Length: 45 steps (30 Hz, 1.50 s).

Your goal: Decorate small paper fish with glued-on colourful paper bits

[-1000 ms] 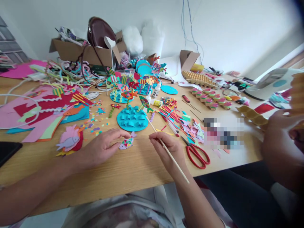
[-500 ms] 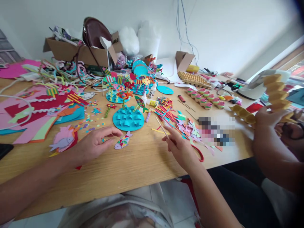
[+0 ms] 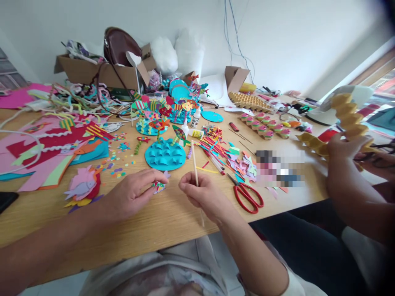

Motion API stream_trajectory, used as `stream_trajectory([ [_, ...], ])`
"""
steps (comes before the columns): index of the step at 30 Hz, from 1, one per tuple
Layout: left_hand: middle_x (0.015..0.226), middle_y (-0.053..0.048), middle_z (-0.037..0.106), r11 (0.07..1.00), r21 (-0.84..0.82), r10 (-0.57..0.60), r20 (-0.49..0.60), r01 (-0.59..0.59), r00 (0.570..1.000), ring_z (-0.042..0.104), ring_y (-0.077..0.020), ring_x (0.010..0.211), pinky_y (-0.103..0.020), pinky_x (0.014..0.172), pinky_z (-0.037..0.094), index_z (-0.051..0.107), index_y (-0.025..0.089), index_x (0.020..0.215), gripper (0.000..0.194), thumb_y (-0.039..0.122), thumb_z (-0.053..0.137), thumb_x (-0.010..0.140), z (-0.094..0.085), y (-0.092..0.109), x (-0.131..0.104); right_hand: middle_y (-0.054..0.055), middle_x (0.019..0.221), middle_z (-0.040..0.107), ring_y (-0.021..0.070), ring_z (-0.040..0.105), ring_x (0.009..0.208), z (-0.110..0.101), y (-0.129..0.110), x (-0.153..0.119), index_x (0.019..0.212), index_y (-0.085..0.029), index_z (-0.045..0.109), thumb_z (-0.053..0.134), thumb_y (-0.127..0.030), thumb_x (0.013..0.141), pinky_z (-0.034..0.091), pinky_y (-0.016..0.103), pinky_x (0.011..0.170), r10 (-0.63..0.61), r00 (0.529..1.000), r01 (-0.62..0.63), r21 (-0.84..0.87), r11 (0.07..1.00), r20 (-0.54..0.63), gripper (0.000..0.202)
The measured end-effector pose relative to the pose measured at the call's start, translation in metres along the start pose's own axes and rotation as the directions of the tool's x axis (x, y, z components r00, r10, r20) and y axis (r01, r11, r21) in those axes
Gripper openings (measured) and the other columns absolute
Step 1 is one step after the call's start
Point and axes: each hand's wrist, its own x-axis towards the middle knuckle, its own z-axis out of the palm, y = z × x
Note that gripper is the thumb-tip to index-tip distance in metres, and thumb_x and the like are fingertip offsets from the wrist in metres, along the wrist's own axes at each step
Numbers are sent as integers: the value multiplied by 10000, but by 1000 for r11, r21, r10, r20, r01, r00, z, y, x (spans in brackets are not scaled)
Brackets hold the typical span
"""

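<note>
The right grip [image 3: 205, 193] is clamped on a thin pale stick [image 3: 194, 160]. The left grip [image 3: 132, 191], thumb and fingers apart, is over a decorated paper fish [image 3: 159, 187] on the worktop [image 3: 135, 244]; contact cannot be confirmed. Red-handled scissors [image 3: 248, 198] lie right of the right grip. A blue scalloped disc [image 3: 165, 154] lies beyond both grips. The step in hand appears to be stick work at the fish; the next move calls for a steadied fish and controlled stick tip.
</note>
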Motion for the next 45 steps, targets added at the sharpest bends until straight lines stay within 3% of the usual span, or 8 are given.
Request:
stream_trajectory([
  [12,985,-42,615,978,129,168,-11,-165,986,552,-151,970,-278,845,445,527,188,1024,291,77,334,838,0,3,2,-96,477,353,44,280,397,12,2,18,636,-175,489,551,-306,681,190,187,383,-14,998,24,-153,988,65,152],
  [23,981,-57,619,982,105,160,-11,-158,987,559,-160,963,-284,843,456,549,176,1013,306,64,344,816,1,4,4,-107,441,322,39,245,387,12,7,24,606,-173,472,543,-290,689,182,192,389,-19,997,31,-178,984,71,160],
  [28,959,-44,631,998,31,58,-10,-57,998,581,-157,917,-271,804,459,572,186,964,259,121,371,815,-1,4,4,-101,435,352,37,254,391,11,10,24,609,-172,465,536,-275,701,172,190,385,14,996,-1,-151,989,85,156],
  [35,931,-36,622,942,-282,-183,25,183,983,584,-155,888,-254,786,466,573,174,952,204,190,433,805,2,-3,4,-100,465,350,41,260,391,12,12,24,656,-176,480,534,-281,694,167,196,377,28,998,-23,-90,996,58,124],
  [45,932,-33,629,918,-344,-197,31,195,980,584,-148,888,-246,785,472,574,171,943,196,196,438,805,6,-2,6,-105,475,349,33,265,388,14,13,25,647,-173,482,536,-260,697,187,202,414,-60,996,70,-175,982,63,115],
])
